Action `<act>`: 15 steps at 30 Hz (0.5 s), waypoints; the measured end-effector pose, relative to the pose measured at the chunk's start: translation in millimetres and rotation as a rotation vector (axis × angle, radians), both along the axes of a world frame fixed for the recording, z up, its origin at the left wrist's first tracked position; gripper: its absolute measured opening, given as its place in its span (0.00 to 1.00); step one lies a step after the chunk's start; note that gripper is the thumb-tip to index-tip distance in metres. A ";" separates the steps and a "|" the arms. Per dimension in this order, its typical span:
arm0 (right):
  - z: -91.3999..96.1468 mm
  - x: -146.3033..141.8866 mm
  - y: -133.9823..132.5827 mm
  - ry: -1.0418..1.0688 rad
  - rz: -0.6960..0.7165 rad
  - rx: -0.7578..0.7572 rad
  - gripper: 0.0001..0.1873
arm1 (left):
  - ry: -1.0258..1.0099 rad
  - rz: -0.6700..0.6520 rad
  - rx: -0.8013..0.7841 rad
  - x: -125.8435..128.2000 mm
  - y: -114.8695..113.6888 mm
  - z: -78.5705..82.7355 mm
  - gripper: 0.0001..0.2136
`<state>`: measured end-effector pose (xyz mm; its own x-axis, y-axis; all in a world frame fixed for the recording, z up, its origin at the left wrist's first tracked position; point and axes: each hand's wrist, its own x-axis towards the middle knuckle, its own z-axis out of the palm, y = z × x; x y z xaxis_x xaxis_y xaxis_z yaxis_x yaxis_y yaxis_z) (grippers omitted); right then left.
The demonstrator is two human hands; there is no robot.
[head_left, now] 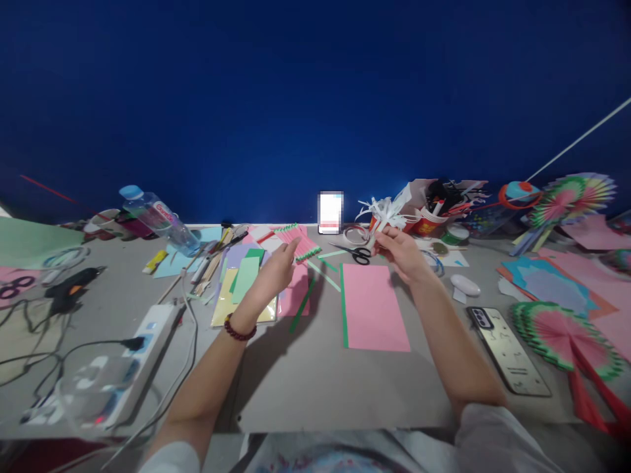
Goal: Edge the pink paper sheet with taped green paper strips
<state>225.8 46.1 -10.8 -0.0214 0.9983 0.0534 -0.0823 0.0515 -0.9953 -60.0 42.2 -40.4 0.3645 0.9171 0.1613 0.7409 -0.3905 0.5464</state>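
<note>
My left hand (277, 268) is at the pleated pink paper with green edges (306, 244), fingers curled at its near left side. The hand itself hides part of the grip. Pinched between the thumb and fingers of my right hand (398, 255) is the pale lower end of a bunch of white paper strips (388, 213), which fan out above. Black-handled scissors (361, 255) lie just left of that hand. Flat on the table between my forearms is a pink sheet with a green left border (375, 307). Thin green paper strips (302, 305) lie left of it.
Packs of coloured paper (224, 301), a water bottle (165, 220), a power strip (142, 358) and a glue gun (73, 289) with cables occupy the left. Rightward are a red cup of pens (428, 222), a phone (510, 351) and pleated paper fans (566, 338). A lit screen (330, 212) stands at the back.
</note>
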 end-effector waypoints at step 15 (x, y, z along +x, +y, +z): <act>9.2 -34.1 -32.6 -0.120 0.105 0.078 0.27 | -0.006 -0.325 -0.174 28.1 -13.6 0.3 0.17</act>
<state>191.7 13.6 -1.6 -0.1367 0.9831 0.1216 0.0281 0.1265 -0.9916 -31.8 28.6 -40.2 0.6404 0.7678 0.0163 0.5900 -0.5055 0.6296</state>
